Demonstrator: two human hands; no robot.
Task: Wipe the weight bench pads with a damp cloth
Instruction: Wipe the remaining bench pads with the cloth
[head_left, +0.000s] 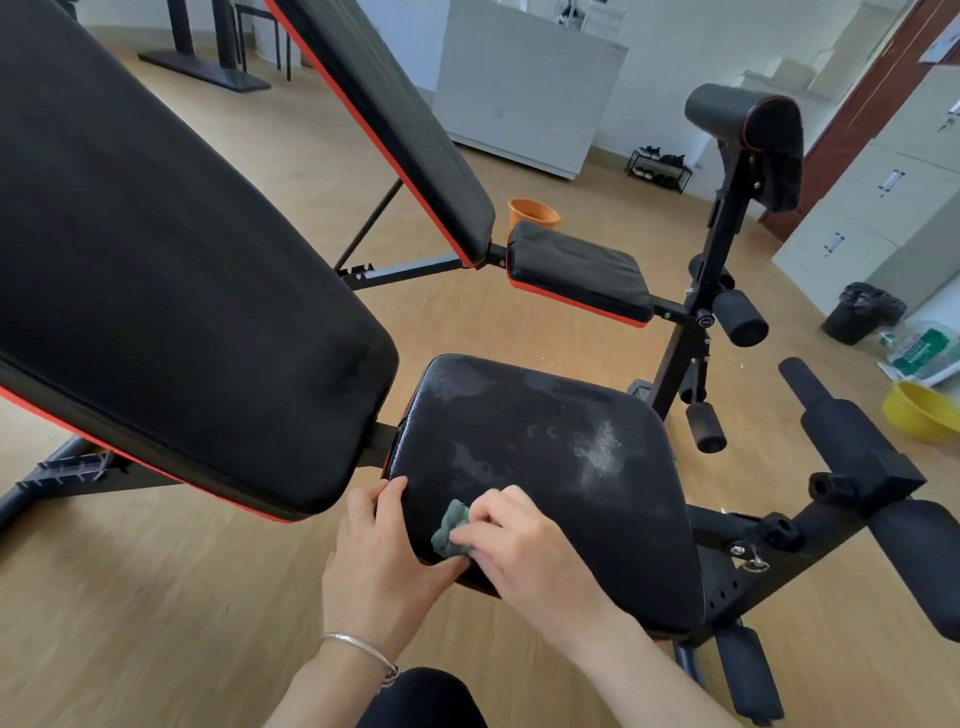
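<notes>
The near bench's black seat pad (561, 467) lies in the lower middle, with pale dusty smears and damp streaks on it. Its tilted black back pad (156, 291) with red trim fills the left. A small grey-green cloth (451, 527) sits bunched on the seat pad's near left corner. My right hand (524, 551) presses on the cloth with its fingers closed over it. Beside it, my left hand (376, 551) grips the pad's left edge, thumb on top. A silver bracelet is on my left wrist.
A second bench stands behind, with back pad (405, 114), seat pad (576, 270) and foam rollers (740, 314). The near bench's black leg frame (852, 467) juts right. An orange bucket (532, 212), a yellow basin (922, 415) and a black bin (857, 312) stand on the wooden floor.
</notes>
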